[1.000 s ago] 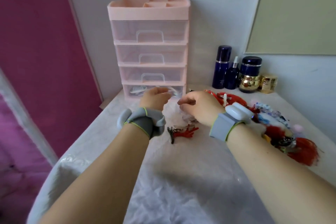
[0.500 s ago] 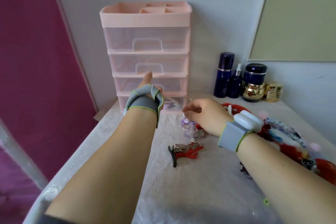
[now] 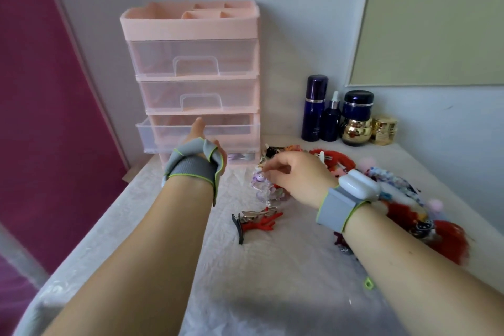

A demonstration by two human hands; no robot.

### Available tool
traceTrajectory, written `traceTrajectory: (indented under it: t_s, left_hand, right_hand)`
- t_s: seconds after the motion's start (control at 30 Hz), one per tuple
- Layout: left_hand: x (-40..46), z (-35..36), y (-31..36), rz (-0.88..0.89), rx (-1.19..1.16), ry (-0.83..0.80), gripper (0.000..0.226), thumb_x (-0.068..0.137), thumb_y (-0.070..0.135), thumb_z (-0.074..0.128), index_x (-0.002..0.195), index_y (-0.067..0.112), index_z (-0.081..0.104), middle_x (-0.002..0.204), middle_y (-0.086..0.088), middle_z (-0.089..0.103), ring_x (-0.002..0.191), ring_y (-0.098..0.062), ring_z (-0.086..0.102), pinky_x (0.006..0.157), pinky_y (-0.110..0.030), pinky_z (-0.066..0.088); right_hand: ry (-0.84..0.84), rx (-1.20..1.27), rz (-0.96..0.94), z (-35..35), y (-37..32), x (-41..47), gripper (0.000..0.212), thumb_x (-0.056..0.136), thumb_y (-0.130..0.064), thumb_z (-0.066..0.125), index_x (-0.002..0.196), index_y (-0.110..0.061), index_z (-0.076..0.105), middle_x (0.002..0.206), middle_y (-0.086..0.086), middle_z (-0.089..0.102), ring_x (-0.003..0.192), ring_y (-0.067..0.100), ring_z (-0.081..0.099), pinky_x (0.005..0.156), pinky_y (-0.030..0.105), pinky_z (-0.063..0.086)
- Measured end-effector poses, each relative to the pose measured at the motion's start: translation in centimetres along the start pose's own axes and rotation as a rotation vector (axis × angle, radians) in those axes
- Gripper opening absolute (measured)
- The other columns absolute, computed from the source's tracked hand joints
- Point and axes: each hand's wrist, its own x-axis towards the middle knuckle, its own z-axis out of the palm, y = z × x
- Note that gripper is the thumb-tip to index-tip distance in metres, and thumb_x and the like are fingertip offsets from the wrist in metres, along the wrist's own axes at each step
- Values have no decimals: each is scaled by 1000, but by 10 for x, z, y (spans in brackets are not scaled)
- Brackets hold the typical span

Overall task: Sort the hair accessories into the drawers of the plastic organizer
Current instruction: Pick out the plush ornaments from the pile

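The pink plastic organizer (image 3: pixel 191 24) stands against the wall with four clear drawers. Its third drawer (image 3: pixel 144 133) is pulled partly out. My left hand (image 3: pixel 201 150) is at that drawer's front with the thumb up; its fingers are hidden behind the hand, at the handle. The bottom drawer (image 3: pixel 242 157) holds some pale clips. My right hand (image 3: pixel 297 174) pinches a clear purple hair accessory (image 3: pixel 266 191) that lies on the cloth just right of the organizer. A red and black hair clip (image 3: pixel 261 222) lies nearer to me.
A heap of red, blue and pink hair accessories (image 3: pixel 395 188) spreads along the right side of the cloth-covered table (image 3: pixel 272 281). Dark blue bottles (image 3: pixel 315 109) and gold jars (image 3: pixel 356 131) stand by the back wall. A magenta panel is on the left.
My left hand rose from the bottom drawer to the third drawer and drew it outward. My right hand stayed over the purple accessory and closed its fingertips on it.
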Motion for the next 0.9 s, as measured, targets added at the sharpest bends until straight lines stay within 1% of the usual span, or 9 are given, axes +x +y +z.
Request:
traceTrajectory:
  t_s: [0.07,0.1,0.2,0.47,0.57,0.63,0.73,0.8,0.9]
  left_hand:
    - [-4,-6,-2,14,-40,5,38,86,49,54,105,16,53,79,12,61,58,-5,56,47,-9,37]
    - [-8,-9,-3,12,-57,-2,33,86,50,54,83,17,50,54,5,55,45,-5,51,38,-7,31]
    - [-10,-16,-3,-2,-60,25,45,83,50,58,69,12,39,22,4,38,18,-6,39,33,-5,34]
    - [-32,-24,-7,12,-52,35,45,83,50,58,66,12,40,21,6,34,16,-7,34,34,-5,34]
    - [-42,-26,-11,20,-70,13,42,85,48,58,70,13,40,22,5,34,17,-6,33,34,-4,32]
    - [-47,-25,-14,2,-64,-10,42,86,48,56,72,13,36,28,2,41,17,-6,35,32,-5,32]
    - [-56,-23,-26,-30,-48,-33,38,89,42,53,73,13,36,62,0,44,26,-6,45,35,-8,36]
    - [-63,-20,-36,-65,-70,-90,27,91,33,51,76,13,41,64,1,44,30,-6,47,39,-11,34]
    - [-75,-14,-50,-46,12,-185,19,90,17,53,73,11,48,45,3,52,28,-7,48,39,-10,39]
  right_hand:
    - [-6,-3,3,-2,1,-5,17,88,-24,58,102,-21,67,103,-5,66,88,15,64,81,30,52]
    - [-7,-3,5,-2,2,-6,17,89,-24,58,102,-21,67,103,-4,66,90,14,63,83,31,51]
    - [-6,3,7,-5,3,-11,16,89,-24,58,101,-22,67,103,-4,66,92,13,60,83,30,49]
    - [18,25,-4,-13,3,-26,13,89,-25,58,98,-25,66,104,-6,66,96,11,59,84,23,46]
    - [24,-14,-7,-15,5,-31,12,89,-27,57,97,-28,66,101,-10,65,90,8,57,67,1,37]
    - [29,-11,-8,-17,6,-32,10,89,-28,58,94,-31,66,100,-12,65,93,8,57,73,6,39]
    - [52,-9,3,-22,8,-35,8,87,-32,59,87,-38,63,96,-16,65,97,11,60,92,37,45]
    - [80,29,-3,-25,8,-37,9,86,-29,60,87,-36,65,88,-19,62,92,9,61,86,35,49]
    - [103,58,-25,-28,12,-42,12,86,-23,61,89,-34,66,82,-21,60,83,5,61,68,18,46]
